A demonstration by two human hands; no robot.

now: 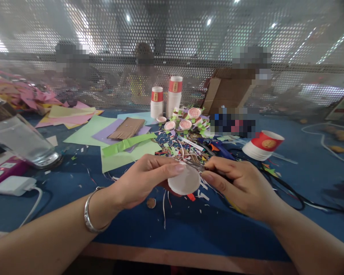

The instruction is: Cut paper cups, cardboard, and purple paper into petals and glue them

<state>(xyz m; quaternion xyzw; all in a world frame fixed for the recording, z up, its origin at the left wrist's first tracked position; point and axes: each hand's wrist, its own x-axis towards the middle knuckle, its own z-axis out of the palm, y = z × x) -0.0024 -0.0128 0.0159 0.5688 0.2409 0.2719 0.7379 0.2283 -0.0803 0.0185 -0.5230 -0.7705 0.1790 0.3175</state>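
My left hand [145, 176], with a silver bangle at the wrist, pinches a paper cup [184, 182] whose white round bottom faces me. My right hand [235, 181] is closed on small scissors [195, 165], their blades at the cup's upper edge. Both hands hover just above the blue table [172, 225], over thin paper strips and scraps.
Cut cup flowers [187, 121] and confetti lie ahead, behind them two stacks of paper cups [166, 97]. A tipped stack of cups [262, 145] lies right, coloured paper sheets [103, 131] left, a glass jar [23, 141] and charger [13, 185] far left. Black cable [289, 193] runs right. Mesh screen behind, people beyond.
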